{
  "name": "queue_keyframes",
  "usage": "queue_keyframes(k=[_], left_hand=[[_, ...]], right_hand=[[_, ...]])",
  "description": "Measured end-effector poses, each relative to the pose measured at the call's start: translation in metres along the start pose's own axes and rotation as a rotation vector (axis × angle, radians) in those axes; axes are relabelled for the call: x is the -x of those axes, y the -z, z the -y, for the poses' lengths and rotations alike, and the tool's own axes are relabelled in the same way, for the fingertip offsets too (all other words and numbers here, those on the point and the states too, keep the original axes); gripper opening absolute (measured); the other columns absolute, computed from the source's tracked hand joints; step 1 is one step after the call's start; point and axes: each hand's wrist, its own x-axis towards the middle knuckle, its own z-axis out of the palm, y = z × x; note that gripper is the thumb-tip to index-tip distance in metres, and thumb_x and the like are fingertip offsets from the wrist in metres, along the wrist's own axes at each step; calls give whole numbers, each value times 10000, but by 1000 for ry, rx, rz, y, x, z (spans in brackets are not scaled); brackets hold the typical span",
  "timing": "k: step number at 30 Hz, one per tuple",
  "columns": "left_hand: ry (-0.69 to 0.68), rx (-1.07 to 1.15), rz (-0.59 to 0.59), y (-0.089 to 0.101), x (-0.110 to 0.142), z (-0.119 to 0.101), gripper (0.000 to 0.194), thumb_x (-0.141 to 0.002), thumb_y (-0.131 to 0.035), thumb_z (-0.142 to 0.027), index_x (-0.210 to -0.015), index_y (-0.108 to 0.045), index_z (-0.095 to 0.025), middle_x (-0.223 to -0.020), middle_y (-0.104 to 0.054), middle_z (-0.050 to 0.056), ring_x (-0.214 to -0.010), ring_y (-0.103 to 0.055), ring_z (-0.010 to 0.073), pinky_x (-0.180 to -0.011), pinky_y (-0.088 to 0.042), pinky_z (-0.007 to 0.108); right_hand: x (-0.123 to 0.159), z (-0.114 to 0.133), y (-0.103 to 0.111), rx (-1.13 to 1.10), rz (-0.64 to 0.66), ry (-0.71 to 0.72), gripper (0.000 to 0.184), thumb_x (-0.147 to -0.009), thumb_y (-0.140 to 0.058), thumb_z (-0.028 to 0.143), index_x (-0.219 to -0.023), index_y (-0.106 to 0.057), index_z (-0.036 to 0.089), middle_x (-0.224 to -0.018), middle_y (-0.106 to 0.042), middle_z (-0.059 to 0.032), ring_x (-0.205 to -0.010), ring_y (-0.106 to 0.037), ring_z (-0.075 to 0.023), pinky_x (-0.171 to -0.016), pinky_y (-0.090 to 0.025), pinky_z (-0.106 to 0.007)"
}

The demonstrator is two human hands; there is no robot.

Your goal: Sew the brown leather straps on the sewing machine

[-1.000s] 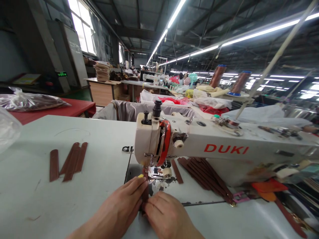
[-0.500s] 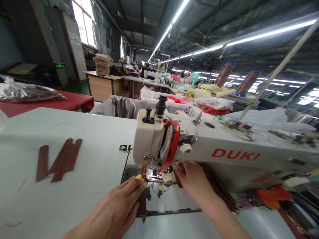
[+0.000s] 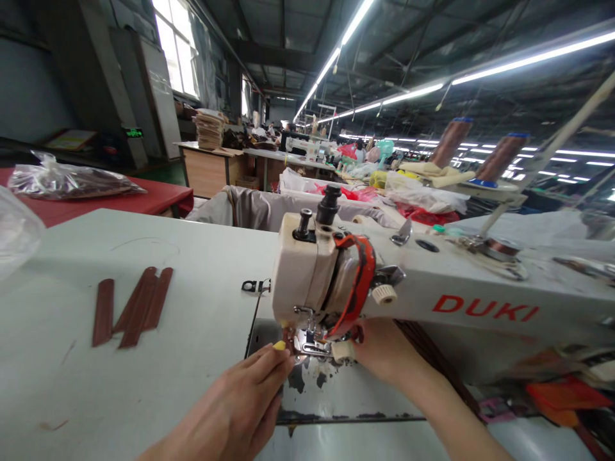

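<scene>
A white DUKI sewing machine (image 3: 480,307) stands on a pale table (image 3: 192,269). My left hand (image 3: 240,410) lies stretched out on the metal plate, fingers together. Its yellow-nailed fingertip touches the end of a brown leather strip (image 3: 289,335) under the presser foot (image 3: 312,346). My right hand (image 3: 384,349) reaches under the machine arm just behind the foot, beside a small white roller (image 3: 343,351). Its fingers are curled and pinch the end of another brown strip (image 3: 356,333). Most of both strips is hidden by the hands and the machine.
Several finished brown strips (image 3: 134,307) lie on the table at the left. A pile of brown strips (image 3: 432,349) sits under the machine arm behind my right wrist. A plastic bag (image 3: 72,182) lies on a red table. Two thread cones (image 3: 500,157) stand at the back right.
My right hand left the strip at the front and went behind the presser foot, where it closed on a strip end. The left hand stayed at the foot. The view shifted slightly.
</scene>
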Motion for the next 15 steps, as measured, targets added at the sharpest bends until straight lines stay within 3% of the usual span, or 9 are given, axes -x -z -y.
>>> queue_keyframes(k=[3, 6, 11, 15], left_hand=[[12, 18, 14, 0, 0, 0, 459, -848, -420, -71, -1299, -460, -151, -1224, -623, 87, -1126, -612, 189, -1050, -464, 265], [50, 76, 21, -1, -1, -1, 455, -841, -420, -77, -1284, -486, -161, -1206, -632, 84, -1079, -639, 184, -1004, -506, 258], [115, 228, 44, -4, 5, 6, 446, -881, -405, -86, -1293, -510, -218, -1276, -602, 54, -1135, -620, 155, -1004, -496, 228], [267, 266, 76, 9, 5, 28, 377, -920, -353, -147, -1200, -598, -209, -1232, -621, 66, -1102, -635, 185, -988, -517, 297]], right_hand=[[17, -5, 7, -24, -11, -2, 204, -744, -536, 84, -712, -688, 215, -660, -689, 18, -623, -642, -175, -591, -403, -255], [35, -5, 18, -59, -105, 48, 179, -771, -544, 123, -791, -689, 227, -674, -654, 24, -596, -611, -165, -569, -421, -264], [68, 9, 39, -103, -312, 349, 153, -896, -518, 152, -938, -645, 225, -767, -606, 7, -585, -591, -111, -547, -475, -214], [98, 21, 36, -194, -270, 492, 312, -895, -533, 81, -1148, -593, 253, -854, -636, -7, -667, -639, -95, -619, -521, -145]])
